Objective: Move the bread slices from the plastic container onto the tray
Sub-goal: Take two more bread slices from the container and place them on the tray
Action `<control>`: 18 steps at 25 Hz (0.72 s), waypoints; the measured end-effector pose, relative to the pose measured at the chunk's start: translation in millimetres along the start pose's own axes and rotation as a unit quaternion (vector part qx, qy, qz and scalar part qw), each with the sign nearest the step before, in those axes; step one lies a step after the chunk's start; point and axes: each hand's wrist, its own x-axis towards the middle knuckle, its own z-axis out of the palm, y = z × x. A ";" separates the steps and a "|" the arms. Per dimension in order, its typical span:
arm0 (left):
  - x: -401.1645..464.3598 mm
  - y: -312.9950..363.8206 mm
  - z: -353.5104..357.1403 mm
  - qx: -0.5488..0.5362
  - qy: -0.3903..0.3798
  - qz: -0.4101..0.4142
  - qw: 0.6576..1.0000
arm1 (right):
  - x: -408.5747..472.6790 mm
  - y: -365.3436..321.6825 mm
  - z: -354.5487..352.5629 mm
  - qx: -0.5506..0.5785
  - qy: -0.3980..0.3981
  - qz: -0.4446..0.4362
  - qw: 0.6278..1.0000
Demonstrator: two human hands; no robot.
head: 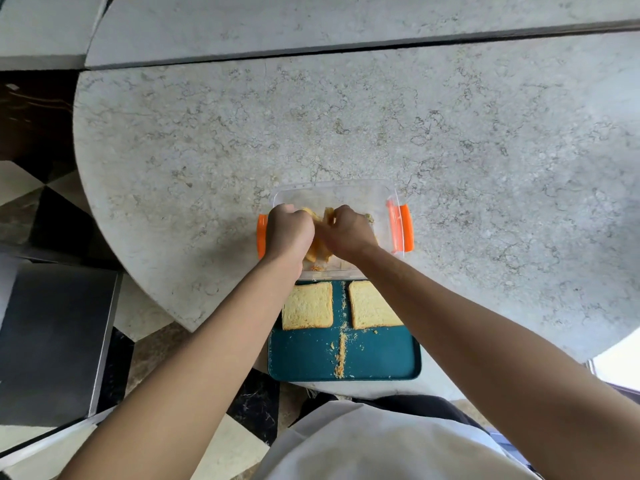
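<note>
Both my hands are down inside the plastic container, the clear box with orange clips that sits on the tabletop just beyond the tray. My left hand is curled into a loose fist at the left side of the box, and my right hand is curled beside it, the two nearly touching. Between them stand the remaining bread slices, on edge and leaning, golden crusts showing. Each hand seems closed on the bread, but my knuckles hide the fingertips, so I cannot tell exactly which slice each has hold of, or whether I am separating one from the bunch.

On the tray, two slices already lie flat at the far end: one slice on the left and another on the right, side by side with a gap between them. A line of crumbs runs down the middle of the tray. The near half of the tray is bare, so there is room for more.

I judge the job partly done: two slices moved, a few left in the box, though I cannot count them from here. What remains is lifting these out and laying them flat on the open part of the tray.
</note>
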 end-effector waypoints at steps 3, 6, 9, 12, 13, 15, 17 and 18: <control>5.8 -9.4 13.6 0.103 0.004 0.053 0.993 | 0.4 10.4 -4.2 0.014 0.002 0.008 1.000; 14.7 -19.3 20.7 0.226 0.020 0.137 0.964 | 0.7 14.9 -3.8 0.001 -0.005 0.003 1.000; 21.9 -26.5 22.5 0.308 0.034 0.216 0.926 | 2.4 15.7 -3.0 -0.004 -0.007 -0.002 1.000; 28.4 -30.0 22.7 0.329 0.034 0.234 0.914 | 4.0 16.4 -2.9 -0.007 -0.005 0.001 1.000; 29.9 -30.6 23.0 0.325 0.028 0.220 0.919 | 4.2 16.6 -3.3 -0.009 -0.004 0.003 1.000; 33.1 -32.2 23.8 0.314 0.021 0.189 0.930 | 4.5 16.9 -4.8 -0.016 0.000 0.004 1.000; 35.9 -34.4 23.3 0.314 0.026 0.178 0.932 | 4.6 17.1 -6.5 -0.025 -0.001 -0.004 1.000; 36.9 -34.8 22.5 0.316 0.031 0.178 0.932 | 4.2 17.1 -7.5 -0.027 0.001 -0.008 1.000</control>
